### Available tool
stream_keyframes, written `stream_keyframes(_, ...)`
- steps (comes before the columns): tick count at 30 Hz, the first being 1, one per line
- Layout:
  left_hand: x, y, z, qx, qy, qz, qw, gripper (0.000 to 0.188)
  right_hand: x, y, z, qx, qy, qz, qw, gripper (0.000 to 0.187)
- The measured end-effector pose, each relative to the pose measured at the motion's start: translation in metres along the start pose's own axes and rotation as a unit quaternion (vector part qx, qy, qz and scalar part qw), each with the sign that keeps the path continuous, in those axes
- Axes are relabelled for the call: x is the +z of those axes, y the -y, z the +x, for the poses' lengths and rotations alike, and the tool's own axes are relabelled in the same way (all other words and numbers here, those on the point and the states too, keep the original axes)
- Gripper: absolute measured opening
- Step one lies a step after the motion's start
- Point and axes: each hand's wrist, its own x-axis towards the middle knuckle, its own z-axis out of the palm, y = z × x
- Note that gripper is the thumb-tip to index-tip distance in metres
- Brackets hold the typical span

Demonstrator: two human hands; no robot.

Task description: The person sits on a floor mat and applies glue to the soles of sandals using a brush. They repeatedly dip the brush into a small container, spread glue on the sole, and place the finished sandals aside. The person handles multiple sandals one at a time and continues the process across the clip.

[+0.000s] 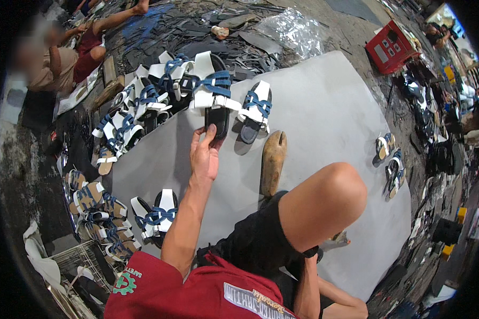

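One hand in play, the left hand (205, 157), stretched out ahead over the grey sheet (324, 106) spread on the floor; its fingers are clamped on the heel end of a black-soled sandal (216, 106) with white and blue straps, thumb on one side, fingers on the other, so the sole hangs toe-away and level with the row it meets; that sandal sits at the near edge of a crowded line of like sandals (159, 90) running across the sheet's far left, and a single one (255, 110) lies just beside it to the right, soles down, straps up, as if laid out to be seen at a glance; a wooden last (273, 162) lies on the sheet near the raised knee (324, 204), handy to reach; the right hand is down behind that knee and out of sight, so its state cannot be told; another pair (157, 215) rests by the left elbow, and tan-soled ones (96, 212) are heaped off the sheet to the left; two small pairs (389, 162) lie well apart on the right edge; a red crate (391, 47) stands beyond; another person (64, 53) sits far left.
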Motion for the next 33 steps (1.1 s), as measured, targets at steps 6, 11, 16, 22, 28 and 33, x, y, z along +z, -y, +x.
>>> stream_keyframes(6, -0.010, 0.023, 0.045, 0.009, -0.035, 0.030, 0.999, 0.025, -0.009, 0.045, 0.021, -0.051, -0.050, 0.007, 0.997, 0.075)
stream_keyframes(11, 0.019, 0.041, 0.035, -0.067, -0.004, -0.048, 0.997, 0.021, 0.046, 0.170, 0.151, -0.225, -0.065, 0.058, 0.970, 0.072)
stream_keyframes(16, 0.011, 0.070, 0.040, -0.095, -0.009, -0.113, 0.989, 0.019, 0.115, 0.286, 0.214, -0.340, 0.094, 0.058, 0.934, 0.085)
stream_keyframes(22, 0.003, 0.080, 0.052, -0.080, -0.033, -0.090, 0.992, 0.022, 0.159, 0.298, 0.240, -0.365, 0.115, 0.038, 0.923, 0.075)
stream_keyframes(28, 0.008, 0.084, 0.060, -0.082, -0.038, -0.079, 0.993, 0.023, 0.165, 0.283, 0.265, -0.353, 0.095, 0.144, 0.920, 0.066)
stream_keyframes(33, 0.010, 0.080, 0.055, -0.083, -0.030, -0.072, 0.993, 0.020, 0.162, 0.287, 0.268, -0.355, 0.087, 0.143, 0.920, 0.061)
